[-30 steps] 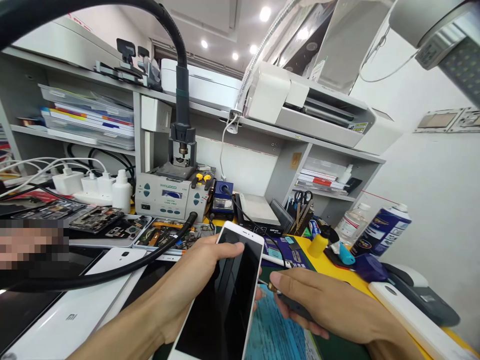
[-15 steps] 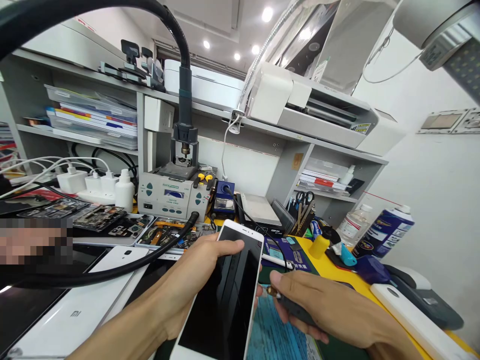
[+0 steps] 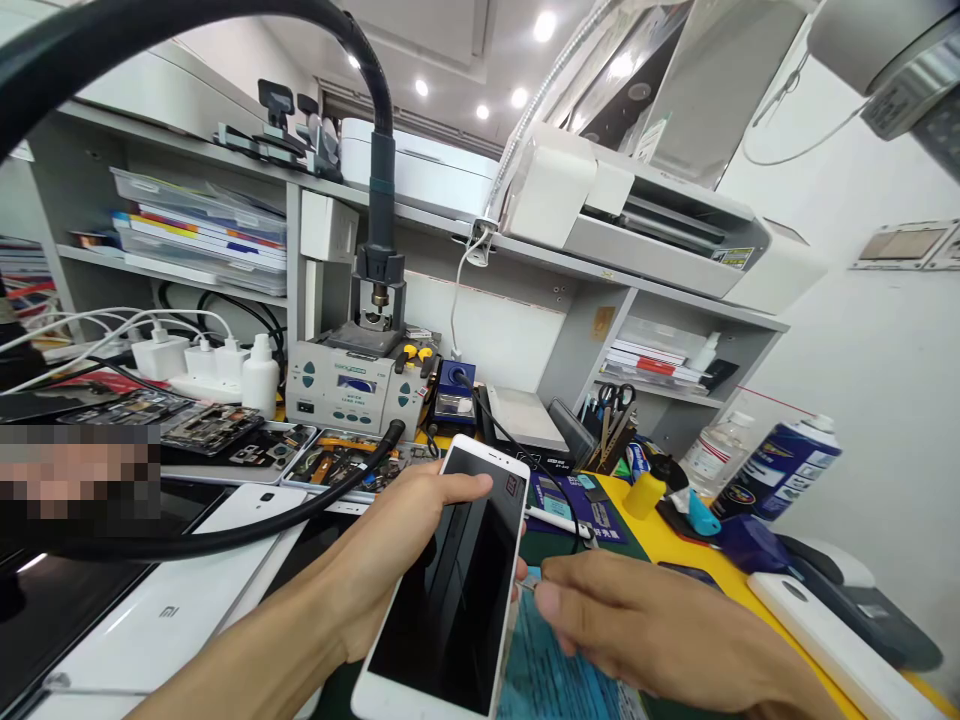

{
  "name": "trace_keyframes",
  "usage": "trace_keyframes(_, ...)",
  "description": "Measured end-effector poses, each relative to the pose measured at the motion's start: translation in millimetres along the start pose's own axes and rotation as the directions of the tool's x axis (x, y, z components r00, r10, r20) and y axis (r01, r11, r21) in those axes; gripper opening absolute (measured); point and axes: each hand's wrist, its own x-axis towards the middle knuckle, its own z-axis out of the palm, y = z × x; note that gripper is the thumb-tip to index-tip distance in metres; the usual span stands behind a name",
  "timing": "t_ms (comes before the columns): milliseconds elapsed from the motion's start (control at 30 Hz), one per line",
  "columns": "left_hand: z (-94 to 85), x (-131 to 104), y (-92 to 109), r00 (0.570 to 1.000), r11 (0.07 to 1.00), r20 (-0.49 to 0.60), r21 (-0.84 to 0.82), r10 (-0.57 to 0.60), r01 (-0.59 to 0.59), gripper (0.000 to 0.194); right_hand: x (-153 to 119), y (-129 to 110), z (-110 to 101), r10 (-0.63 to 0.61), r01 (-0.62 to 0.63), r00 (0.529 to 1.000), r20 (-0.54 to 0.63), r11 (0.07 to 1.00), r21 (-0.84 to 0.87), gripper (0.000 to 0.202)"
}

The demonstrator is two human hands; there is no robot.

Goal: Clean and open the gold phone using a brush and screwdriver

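My left hand [image 3: 390, 545] holds a white smartphone [image 3: 454, 590] with a dark screen, tilted, its top pointing away from me. My right hand [image 3: 645, 620] is at the phone's right edge, fingers pinched on a small metal tool tip [image 3: 529, 580] that touches the phone's side. The hand is blurred, and the tool's body is hidden under the fingers. A blue printed card [image 3: 547, 670] lies beneath both, on a dark green mat [image 3: 551, 545].
A rework station [image 3: 349, 380] with a black hose [image 3: 225, 535] stands behind. Trays of phone parts [image 3: 225, 440] and a white phone back [image 3: 165, 620] lie left. A yellow bottle [image 3: 643, 493], spray can [image 3: 784, 468], scissors [image 3: 615, 400] and white case [image 3: 832, 640] are right. A printer [image 3: 637, 225] sits on the shelf.
The view has shifted slightly. My right hand has moved a little along the phone's right edge and is now blurred; the dark tool handle seen before is hidden.
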Motion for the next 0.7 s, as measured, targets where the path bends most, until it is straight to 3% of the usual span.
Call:
trace_keyframes(133, -2.8, 2.5, 1.0, 1.000, 1.000, 0.019, -0.022, -0.003, 0.004, 0.018, -1.4, -9.0, -3.6, 0.060, -0.067, 0.996, 0.069, 0.992, 0.105, 0.064)
trace_keyframes(367, -7.5, 6.4, 0.0, 0.998, 1.000, 0.063, 0.020, -0.006, 0.005, 0.020, 1.4, -1.7, 1.2, 0.023, -0.022, 0.997, 0.075, 0.999, -0.023, 0.056)
trace_keyframes(567, -5.7, 3.3, -1.1, 0.992, 0.992, -0.043, -0.060, -0.115, 0.112, 0.021, 5.3, 7.4, 9.3, -0.061, 0.058, 0.998, -0.015, 0.990, -0.130, 0.044)
trace_keyframes(700, -6.2, 2.2, 0.0, 0.980, 0.976, -0.009, -0.089, -0.199, 0.198, 0.026, 3.4, -0.5, 5.4, 0.032, -0.034, 0.995, 0.091, 0.999, 0.021, 0.060)
